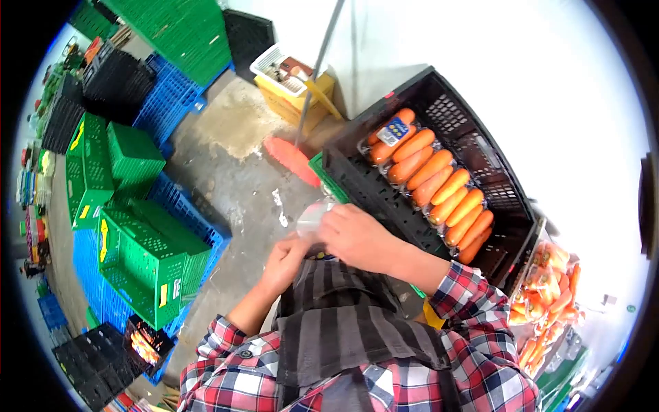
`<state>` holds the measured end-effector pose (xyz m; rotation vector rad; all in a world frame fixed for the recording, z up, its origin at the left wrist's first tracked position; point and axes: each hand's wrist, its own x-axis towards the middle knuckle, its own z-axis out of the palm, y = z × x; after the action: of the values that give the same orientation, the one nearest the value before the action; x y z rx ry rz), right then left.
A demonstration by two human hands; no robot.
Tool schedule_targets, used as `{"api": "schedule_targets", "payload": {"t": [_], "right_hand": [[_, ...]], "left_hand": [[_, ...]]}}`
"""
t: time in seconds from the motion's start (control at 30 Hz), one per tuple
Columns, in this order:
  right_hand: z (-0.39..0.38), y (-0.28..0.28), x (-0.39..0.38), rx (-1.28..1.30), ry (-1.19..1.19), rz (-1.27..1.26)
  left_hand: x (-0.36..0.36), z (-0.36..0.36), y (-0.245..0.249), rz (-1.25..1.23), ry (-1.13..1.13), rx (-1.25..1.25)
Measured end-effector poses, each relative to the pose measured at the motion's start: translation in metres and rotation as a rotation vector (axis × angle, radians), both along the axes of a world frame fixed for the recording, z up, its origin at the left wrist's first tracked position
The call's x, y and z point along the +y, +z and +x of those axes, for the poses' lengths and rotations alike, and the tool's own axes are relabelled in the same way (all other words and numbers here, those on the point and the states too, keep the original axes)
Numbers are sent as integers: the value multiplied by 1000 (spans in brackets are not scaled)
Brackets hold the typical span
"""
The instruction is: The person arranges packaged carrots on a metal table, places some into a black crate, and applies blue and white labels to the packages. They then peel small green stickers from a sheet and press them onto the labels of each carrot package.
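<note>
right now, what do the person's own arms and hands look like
The left hand and right hand are bare, with no gloves to be seen. The left sleeve and right sleeve are plaid in red, white and dark blue, ending partway along the forearms. No watch shows on either wrist.

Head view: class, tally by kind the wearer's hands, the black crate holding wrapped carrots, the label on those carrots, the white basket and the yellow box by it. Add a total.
Left hand and right hand: 2
Black crate: 1
Label: 1
White basket: 1
Yellow box: 1
Total: 6
</note>
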<state>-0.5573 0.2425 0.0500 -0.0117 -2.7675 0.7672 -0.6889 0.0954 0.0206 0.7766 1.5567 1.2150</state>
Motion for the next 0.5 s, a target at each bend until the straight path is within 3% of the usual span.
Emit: {"api": "schedule_targets", "payload": {"t": [0.07,0.13,0.2,0.3,0.33,0.43,0.5], "right_hand": [[4,-1,-2,145,39,75],[14,-10,-2,153,67,97],[25,-16,-3,154,105,39],[43,-26,-13,261,3,16],[46,-26,-12,303,-93,-50],[54,-38,-4,133,-214,-143],[59,-48,2,106,-78,-130]], "left_hand": [[6,0,5,-96,-69,82],[14,13,9,-82,7,127],[13,15,-21,-347,114,18],[25,25,-27,-276,197,-138],[23,31,-29,-257,198,-53],[27,53,-7,-259,194,66],[28,58,1,-311,109,25]]}}
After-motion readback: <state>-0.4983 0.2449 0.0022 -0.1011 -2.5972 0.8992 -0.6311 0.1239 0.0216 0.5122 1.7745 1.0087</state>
